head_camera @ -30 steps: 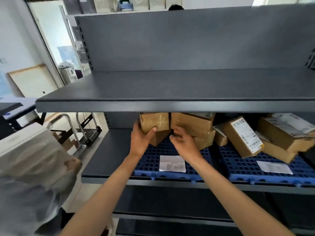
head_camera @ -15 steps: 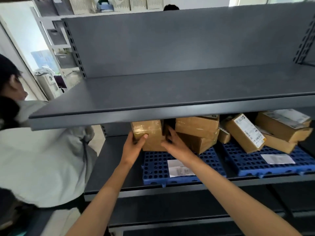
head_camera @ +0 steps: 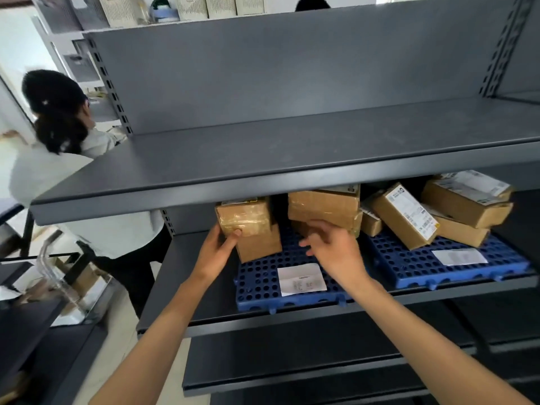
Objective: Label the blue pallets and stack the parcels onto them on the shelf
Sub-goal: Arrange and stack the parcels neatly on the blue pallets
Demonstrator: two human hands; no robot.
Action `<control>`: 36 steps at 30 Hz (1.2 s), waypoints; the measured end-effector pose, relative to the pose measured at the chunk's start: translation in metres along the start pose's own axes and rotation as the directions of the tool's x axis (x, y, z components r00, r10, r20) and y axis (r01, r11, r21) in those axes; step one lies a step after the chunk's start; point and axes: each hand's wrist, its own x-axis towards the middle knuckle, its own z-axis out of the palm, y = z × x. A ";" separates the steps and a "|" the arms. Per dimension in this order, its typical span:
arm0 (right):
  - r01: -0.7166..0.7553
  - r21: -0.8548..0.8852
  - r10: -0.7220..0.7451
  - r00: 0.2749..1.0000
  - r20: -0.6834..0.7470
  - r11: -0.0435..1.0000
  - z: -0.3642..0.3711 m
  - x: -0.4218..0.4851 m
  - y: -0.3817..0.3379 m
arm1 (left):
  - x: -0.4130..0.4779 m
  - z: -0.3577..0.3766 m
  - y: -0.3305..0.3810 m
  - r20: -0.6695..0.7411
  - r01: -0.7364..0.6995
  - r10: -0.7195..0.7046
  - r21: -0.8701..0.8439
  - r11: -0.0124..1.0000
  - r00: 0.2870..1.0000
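Grey shelf [head_camera: 204, 276], two blue pallets [head_camera: 263, 285] side by side

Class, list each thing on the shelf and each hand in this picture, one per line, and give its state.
Left hand: gripping the left parcel's corner.
Right hand: open, fingers spread, holding nothing.
Left parcel: stacked on another box, on the left pallet.
Left pallet: labelled, partly loaded.
Right pallet: labelled, piled with parcels.
Tilted parcel: leaning, label up.
Top shelf: bare.
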 end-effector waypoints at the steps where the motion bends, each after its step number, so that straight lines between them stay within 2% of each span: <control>1: 0.060 0.068 -0.054 0.994 -0.090 0.996 -0.015 -0.002 0.000 | 0.003 0.002 0.001 -0.002 0.000 0.000 0.015 1.000 1.000; 4: 0.231 0.104 -0.173 0.902 -0.395 0.967 -0.059 0.006 0.003 | 0.011 0.012 0.002 -0.031 -0.010 0.012 0.083 0.996 0.999; 6: 0.231 0.075 -0.173 0.875 -0.453 0.970 -0.081 0.024 0.013 | 0.014 0.018 0.004 -0.061 -0.011 0.017 0.090 0.996 0.998; 8: 0.169 0.098 -0.126 0.930 -0.344 0.981 -0.094 0.042 0.025 | 0.015 0.024 0.007 -0.081 -0.049 0.053 0.052 0.997 0.995; 11: 0.099 0.028 -0.097 0.994 -0.056 0.995 -0.103 0.063 0.035 | 0.011 0.034 0.017 -0.173 -0.112 0.100 -0.060 0.992 0.980; 15: 0.074 -0.148 -0.040 0.974 0.224 0.986 -0.114 0.093 0.038 | 0.007 0.053 0.031 -0.363 -0.227 0.190 -0.063 0.972 0.912; 17: 0.083 -0.163 -0.027 0.946 0.322 0.983 -0.120 0.103 0.036 | 0.009 0.057 0.032 -0.420 -0.261 0.218 -0.047 0.964 0.881; 20: 0.074 -0.153 -0.015 0.935 0.355 0.985 -0.123 0.108 0.032 | 0.015 0.057 0.030 -0.422 -0.236 0.179 -0.086 0.968 0.889; 24: 0.087 -0.247 -0.048 0.986 0.159 0.965 -0.127 0.097 0.028 | 0.022 0.055 0.013 -0.242 -0.140 0.083 -0.229 0.963 0.967; 26: 0.109 -0.431 -0.066 0.991 0.113 0.896 -0.126 0.090 0.026 | 0.023 0.056 0.004 -0.193 -0.086 0.040 -0.239 0.967 0.980; 29: 0.076 -0.778 0.055 0.988 0.141 0.623 -0.117 0.086 0.019 | 0.026 0.061 -0.002 -0.193 -0.027 -0.019 -0.235 0.972 0.981; 32: 0.138 -0.883 0.055 0.982 0.181 0.448 -0.109 0.088 0.008 | 0.031 0.063 -0.003 -0.186 -0.018 -0.023 -0.214 0.977 0.982; 34: 0.156 -0.902 0.058 0.979 0.195 0.404 -0.106 0.089 0.005 | 0.033 0.065 -0.002 -0.178 -0.024 -0.012 -0.200 0.979 0.984; 36: 0.135 -0.894 0.055 0.983 0.175 0.428 -0.104 0.088 0.006 | 0.035 0.067 -0.002 -0.167 -0.021 -0.013 -0.203 0.979 0.986</control>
